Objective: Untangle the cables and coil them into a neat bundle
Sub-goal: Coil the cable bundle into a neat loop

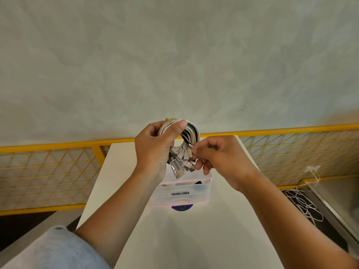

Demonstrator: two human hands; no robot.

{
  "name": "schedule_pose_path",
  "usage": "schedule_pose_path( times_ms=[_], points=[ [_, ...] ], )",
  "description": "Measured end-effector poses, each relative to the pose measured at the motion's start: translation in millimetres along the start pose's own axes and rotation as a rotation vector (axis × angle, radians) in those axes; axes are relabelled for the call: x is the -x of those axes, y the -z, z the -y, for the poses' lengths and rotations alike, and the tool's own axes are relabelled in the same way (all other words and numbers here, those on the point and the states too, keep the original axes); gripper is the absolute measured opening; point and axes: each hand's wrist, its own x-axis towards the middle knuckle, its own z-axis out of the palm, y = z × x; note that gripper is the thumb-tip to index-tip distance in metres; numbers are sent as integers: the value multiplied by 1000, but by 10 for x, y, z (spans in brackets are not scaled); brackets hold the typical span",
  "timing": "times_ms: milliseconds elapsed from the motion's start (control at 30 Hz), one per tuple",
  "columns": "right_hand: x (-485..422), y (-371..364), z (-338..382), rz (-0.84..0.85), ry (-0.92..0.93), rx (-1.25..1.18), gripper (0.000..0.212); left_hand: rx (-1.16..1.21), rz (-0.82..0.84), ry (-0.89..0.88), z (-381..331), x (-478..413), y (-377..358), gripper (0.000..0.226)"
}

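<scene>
- Head view showed a pale grey wall [174, 55] filling the upper half of the scene.
- A white table [194, 239] ran forward from the person towards that wall.
- A yellow mesh railing [48, 171] stood behind and on both sides of the table's far end.
- A light blue sleeve [58, 249] covered the upper left arm at the lower left corner.
- The left hand [153, 152] gripped the cable bundle [189, 133], fingers curled round the coil and the thumb pressed over its top.
- The right hand [219, 162], just beside the left, had its fingers curled and pinched one of the plug ends [178, 166] between thumb and fingertips.
- A translucent plastic drawer box [180, 193] with pink trim sat on the table directly under both hands.
- A loose white cable [303, 204] lay tangled on the dark floor to the right of the table.
- The cable bundle, mostly white with some dark strands, was held up in the air above the box, with the plug ends hanging down from it in a cluster.
- A purple disc [182, 207] with a green ring peeked out at the box's near edge.
- A yellowish band [171, 121] wrapped the top of the coil beside the left thumb.
</scene>
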Motion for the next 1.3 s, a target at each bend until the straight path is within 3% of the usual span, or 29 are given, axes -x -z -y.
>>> schedule_pose_path(
  times_ms=[133, 300, 467, 633, 733, 833, 1000, 1133, 1300],
  points=[
    [-26, 44, -13, -4, 72, 191, 7, 56, 12, 58, -22, -1, -7, 30],
    [-22, 50, -47, -74, 125, 356, 18, 62, 10, 82, -20, -42, -11, 31],
    [-33, 73, -90, -59, 78, 354, 26, 9, 68, 152, 36, -36, 33, 50],
    [-15, 67, -69, -40, 85, 416, 43, -16, 84, 177, 64, -12, 45, 53],
    [-41, 71, -58, -89, 79, 392, 49, -11, 104, 187, 57, 9, 45, 51],
    [-86, 99, -54, -95, 43, 347, 56, -17, 133, 192, 61, 31, 44, 63],
    [-151, 152, -102, 154, -63, 117, 45, 7, 202, 248, 111, 39, 63, 72],
    [-150, 169, -190, 246, -118, -105, 38, 8, 265, 318, 161, 56, 110, 65],
    [-167, 131, -311, 225, -161, -98, 42, -47, 291, 417, 244, 58, 186, 48]
  ],
)
